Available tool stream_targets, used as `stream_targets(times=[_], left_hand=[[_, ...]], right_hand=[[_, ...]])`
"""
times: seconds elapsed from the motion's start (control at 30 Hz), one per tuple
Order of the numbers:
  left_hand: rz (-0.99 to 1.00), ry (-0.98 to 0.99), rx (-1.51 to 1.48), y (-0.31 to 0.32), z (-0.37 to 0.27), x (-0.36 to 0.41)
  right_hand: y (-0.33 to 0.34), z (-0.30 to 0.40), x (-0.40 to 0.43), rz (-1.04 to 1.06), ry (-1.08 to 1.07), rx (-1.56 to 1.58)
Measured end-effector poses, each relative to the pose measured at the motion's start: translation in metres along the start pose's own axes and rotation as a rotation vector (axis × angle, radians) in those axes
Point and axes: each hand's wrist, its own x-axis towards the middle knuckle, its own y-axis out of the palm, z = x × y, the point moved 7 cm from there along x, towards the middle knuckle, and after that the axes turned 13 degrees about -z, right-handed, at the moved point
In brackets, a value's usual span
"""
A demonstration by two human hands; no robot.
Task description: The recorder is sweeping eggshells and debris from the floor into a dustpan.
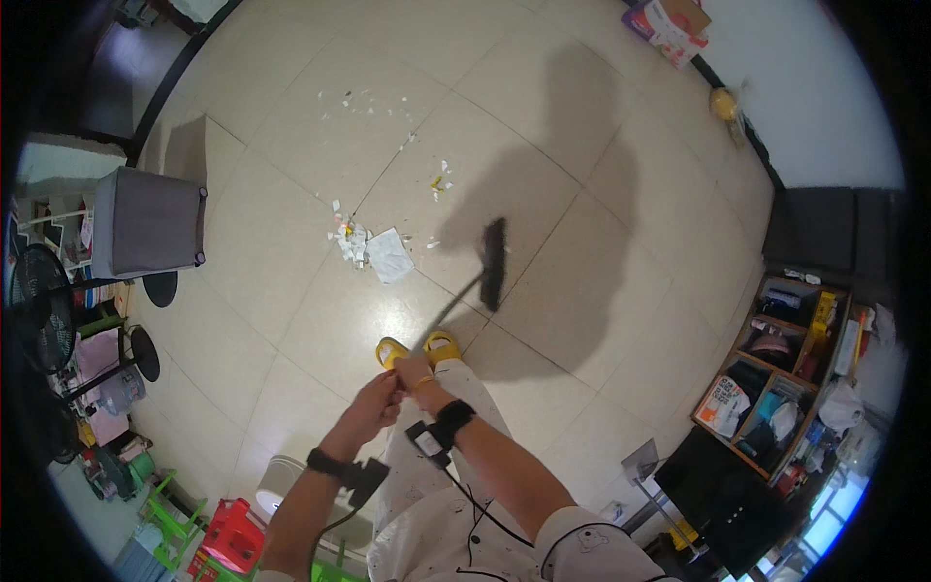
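Both my hands are closed round the handle of a broom (494,265). My left hand (380,399) is at the handle's top end, and my right hand (414,375) grips just beside it. The broom's dark bristle head lies on the tiled floor ahead and to the right of my yellow slippers (391,352). Left of the broom head, a pile of torn paper scraps (353,244) touches or nearly touches a white square sheet (390,255). Farther out are small yellow and white scraps (438,185) and a scatter of tiny white bits (369,105).
A grey suitcase (149,224) and black fans (42,309) stand at the left. Red (234,537) and green stools (172,520) are lower left. At the right is a wooden compartment shelf (764,364) full of goods; a cardboard box (669,29) sits by the far wall.
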Motion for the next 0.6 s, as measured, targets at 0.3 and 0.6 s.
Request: stream_targets(times=[0.3, 0.6], left_hand=[[-0.048, 0.024, 0.057, -0.013, 0.025, -0.064], [0.135, -0.006, -0.114, 0.005, 0.049, -0.029]], right_hand=[[0.012, -0.014, -0.066, 0.081, -0.238, -0.072], [-0.026, -0.021, -0.059, -0.074, 0.076, 0.041]])
